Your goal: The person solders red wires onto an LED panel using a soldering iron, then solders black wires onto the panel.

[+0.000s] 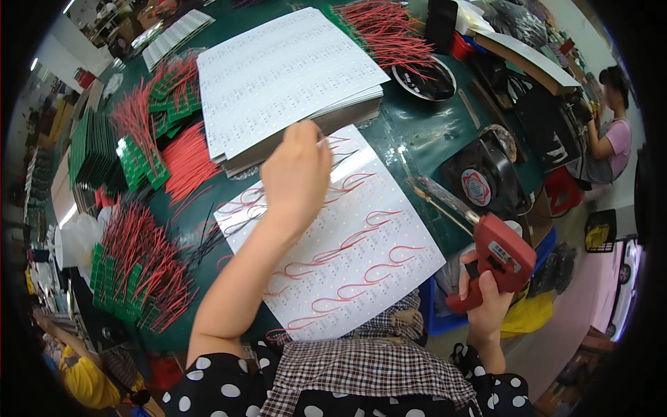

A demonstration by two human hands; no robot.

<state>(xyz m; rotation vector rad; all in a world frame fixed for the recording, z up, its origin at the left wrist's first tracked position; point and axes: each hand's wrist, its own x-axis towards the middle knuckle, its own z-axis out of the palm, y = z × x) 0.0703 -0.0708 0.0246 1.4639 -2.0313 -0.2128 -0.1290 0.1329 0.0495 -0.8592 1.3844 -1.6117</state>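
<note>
My right hand [485,299] grips a red soldering gun [506,254] by its handle. The gun's thin metal tip points up and left, to the right of a white circuit-board sheet [411,233], apart from it. Rows of looped red wires [356,240] lie across that sheet, with a few black ones near its far left part. Over the sheet's far edge is my left hand [299,174], fingers pinched together; what they hold, if anything, is hidden. Just beyond it stands a thick stack of similar white sheets [285,69].
Bundles of red wires [187,163] and green circuit boards [94,149] crowd the left of the green table [406,139]. A black fan [479,177] stands at the right, below a dark round dish [425,78]. A co-worker [611,135] sits far right, and another person [87,375] lower left.
</note>
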